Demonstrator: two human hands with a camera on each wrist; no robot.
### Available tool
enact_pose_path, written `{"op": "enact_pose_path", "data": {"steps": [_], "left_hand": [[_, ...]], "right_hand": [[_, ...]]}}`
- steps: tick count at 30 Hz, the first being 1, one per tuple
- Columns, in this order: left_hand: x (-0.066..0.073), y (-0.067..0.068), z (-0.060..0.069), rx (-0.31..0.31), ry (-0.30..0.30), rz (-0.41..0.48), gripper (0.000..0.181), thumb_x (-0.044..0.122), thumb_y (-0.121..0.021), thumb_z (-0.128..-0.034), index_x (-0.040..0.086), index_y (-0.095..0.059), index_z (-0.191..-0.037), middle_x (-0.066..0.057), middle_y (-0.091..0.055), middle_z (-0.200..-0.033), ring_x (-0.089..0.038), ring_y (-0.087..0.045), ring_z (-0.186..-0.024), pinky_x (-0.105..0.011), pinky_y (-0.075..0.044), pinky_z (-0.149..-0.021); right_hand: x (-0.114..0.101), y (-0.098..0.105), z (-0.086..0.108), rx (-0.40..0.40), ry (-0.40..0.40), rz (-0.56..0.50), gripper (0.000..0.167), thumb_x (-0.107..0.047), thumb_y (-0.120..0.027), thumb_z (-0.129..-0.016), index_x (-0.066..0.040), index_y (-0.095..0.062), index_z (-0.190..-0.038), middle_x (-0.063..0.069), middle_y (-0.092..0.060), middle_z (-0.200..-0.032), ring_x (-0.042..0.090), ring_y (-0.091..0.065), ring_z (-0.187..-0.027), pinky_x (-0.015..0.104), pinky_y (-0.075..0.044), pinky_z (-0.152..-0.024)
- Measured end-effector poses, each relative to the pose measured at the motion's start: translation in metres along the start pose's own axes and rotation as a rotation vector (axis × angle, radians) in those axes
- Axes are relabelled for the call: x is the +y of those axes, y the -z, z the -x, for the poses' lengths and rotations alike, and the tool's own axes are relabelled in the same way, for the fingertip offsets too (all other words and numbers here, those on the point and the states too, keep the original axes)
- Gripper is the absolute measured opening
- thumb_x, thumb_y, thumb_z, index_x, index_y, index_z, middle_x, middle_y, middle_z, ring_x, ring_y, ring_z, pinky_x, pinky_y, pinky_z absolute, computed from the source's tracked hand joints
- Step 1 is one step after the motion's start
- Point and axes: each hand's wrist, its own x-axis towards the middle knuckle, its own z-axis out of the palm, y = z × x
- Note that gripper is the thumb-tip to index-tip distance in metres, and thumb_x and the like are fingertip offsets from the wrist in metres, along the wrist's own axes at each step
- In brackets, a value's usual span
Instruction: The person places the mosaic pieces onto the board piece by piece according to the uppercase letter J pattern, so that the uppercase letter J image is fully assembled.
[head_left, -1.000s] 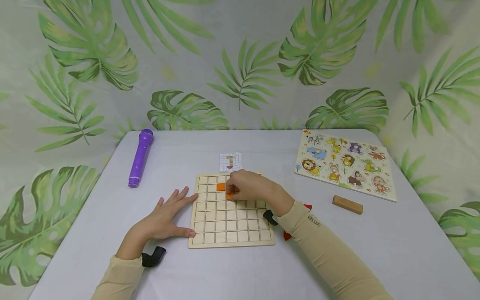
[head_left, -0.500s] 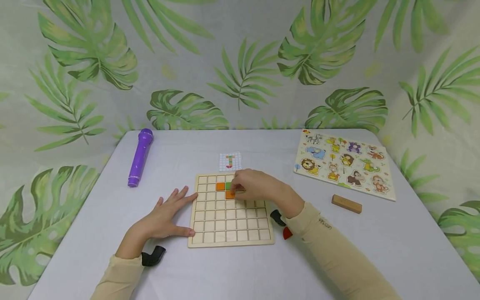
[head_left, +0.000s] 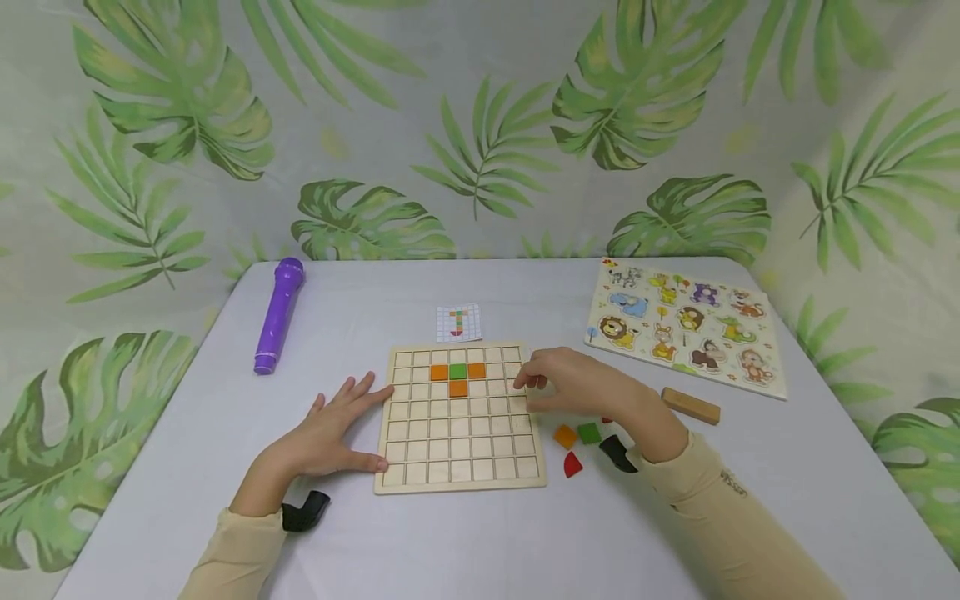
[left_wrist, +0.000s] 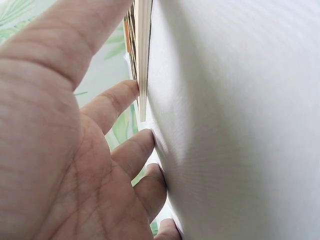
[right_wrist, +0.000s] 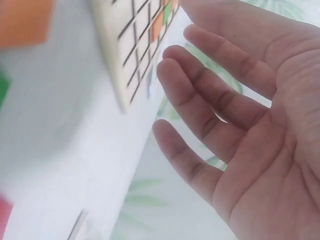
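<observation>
A wooden grid board (head_left: 461,429) lies mid-table, holding a green square (head_left: 458,372) between two orange squares, with a third orange square (head_left: 457,389) below the green one. My left hand (head_left: 322,442) is spread flat at the board's left edge, thumb and forefinger touching it; the left wrist view shows that hand (left_wrist: 100,150) with its fingers apart against the edge. Over the board's right edge hovers my right hand (head_left: 577,383), empty, its fingers loosely bent. In the right wrist view the same hand (right_wrist: 240,105) holds nothing.
Right of the board lie an orange piece (head_left: 566,437), a green piece (head_left: 589,432) and a red piece (head_left: 573,464). Behind it is a pattern card (head_left: 459,322). A purple microphone (head_left: 278,317) stands off left; a wooden block (head_left: 691,406) and an animal puzzle (head_left: 686,329) lie right.
My right hand has let go of an orange square on the board, right of the green one, and moved off to the right. The left hand has stayed in place.
</observation>
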Motion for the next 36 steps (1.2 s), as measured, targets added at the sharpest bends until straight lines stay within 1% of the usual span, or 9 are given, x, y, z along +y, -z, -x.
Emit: {"op": "enact_pose_path", "data": {"steps": [3, 6, 12, 17, 20, 24, 30, 36], "left_hand": [[-0.001, 0.0, 0.0, 0.002, -0.001, -0.005, 0.11, 0.052, -0.092, -0.0782, 0.023, -0.037, -0.169, -0.021, -0.013, -0.18, -0.053, -0.005, -0.166, -0.084, 0.003, -0.123], [-0.002, 0.0, 0.001, 0.002, 0.002, -0.004, 0.11, 0.053, -0.092, -0.0782, 0.023, -0.037, -0.169, -0.021, -0.013, -0.18, -0.053, -0.005, -0.166, -0.084, 0.003, -0.123], [-0.003, -0.001, 0.001, -0.001, 0.005, -0.007, 0.111, 0.054, -0.092, -0.0781, 0.023, -0.036, -0.169, -0.021, -0.013, -0.18, -0.053, -0.005, -0.165, -0.084, 0.003, -0.123], [-0.004, -0.003, 0.0, -0.001, 0.0, -0.009, 0.111, 0.055, -0.091, -0.0781, 0.024, -0.036, -0.169, -0.021, -0.013, -0.18, -0.053, -0.005, -0.165, -0.085, 0.002, -0.122], [-0.005, -0.003, -0.001, -0.002, 0.004, -0.007, 0.112, 0.056, -0.091, -0.0777, 0.024, -0.036, -0.169, -0.019, -0.013, -0.181, -0.052, -0.004, -0.166, -0.083, 0.003, -0.123], [-0.006, -0.002, -0.001, -0.003, 0.008, -0.01, 0.112, 0.056, -0.092, -0.0774, 0.025, -0.036, -0.169, -0.019, -0.012, -0.181, -0.051, -0.004, -0.166, -0.082, 0.004, -0.124], [-0.006, -0.002, -0.002, -0.003, 0.003, -0.011, 0.112, 0.056, -0.092, -0.0776, 0.025, -0.035, -0.169, -0.019, -0.012, -0.181, -0.051, -0.003, -0.166, -0.083, 0.004, -0.124], [-0.006, -0.002, -0.001, -0.007, 0.007, -0.009, 0.112, 0.055, -0.092, -0.0777, 0.025, -0.035, -0.169, -0.019, -0.012, -0.181, -0.05, -0.003, -0.167, -0.082, 0.005, -0.124]], "right_hand": [[0.01, -0.001, 0.014, 0.016, -0.025, 0.008, 0.026, -0.018, -0.082, -0.096, -0.011, -0.079, -0.12, 0.003, -0.074, -0.113, 0.021, -0.067, -0.103, 0.036, -0.059, -0.093], [0.017, -0.002, 0.025, 0.014, -0.059, 0.006, 0.026, -0.018, -0.083, -0.095, -0.012, -0.079, -0.119, 0.002, -0.074, -0.112, 0.02, -0.067, -0.103, 0.036, -0.059, -0.093], [0.024, -0.003, 0.042, -0.018, -0.111, -0.069, 0.027, -0.014, -0.085, -0.092, -0.011, -0.079, -0.119, 0.002, -0.074, -0.114, 0.019, -0.067, -0.102, 0.032, -0.059, -0.088], [0.031, -0.011, 0.057, 0.017, -0.08, -0.055, 0.027, -0.014, -0.087, -0.09, -0.011, -0.079, -0.116, 0.0, -0.073, -0.109, 0.016, -0.065, -0.094, 0.025, -0.056, -0.079], [0.034, -0.016, 0.065, 0.036, -0.084, -0.049, 0.028, -0.015, -0.089, -0.089, -0.012, -0.08, -0.115, -0.002, -0.071, -0.106, 0.014, -0.062, -0.089, 0.023, -0.054, -0.076], [0.036, -0.022, 0.074, 0.052, -0.097, -0.05, 0.027, -0.014, -0.089, -0.088, -0.013, -0.08, -0.114, -0.004, -0.07, -0.106, 0.012, -0.06, -0.09, 0.025, -0.055, -0.079], [0.039, -0.029, 0.083, 0.081, -0.069, -0.003, 0.03, -0.014, -0.089, -0.088, -0.013, -0.08, -0.117, -0.004, -0.073, -0.112, 0.011, -0.068, -0.1, 0.033, -0.062, -0.091], [0.044, -0.034, 0.087, 0.112, -0.04, 0.006, 0.028, -0.012, -0.088, -0.088, -0.012, -0.081, -0.115, -0.004, -0.072, -0.11, 0.01, -0.069, -0.097, 0.033, -0.063, -0.089]]}}
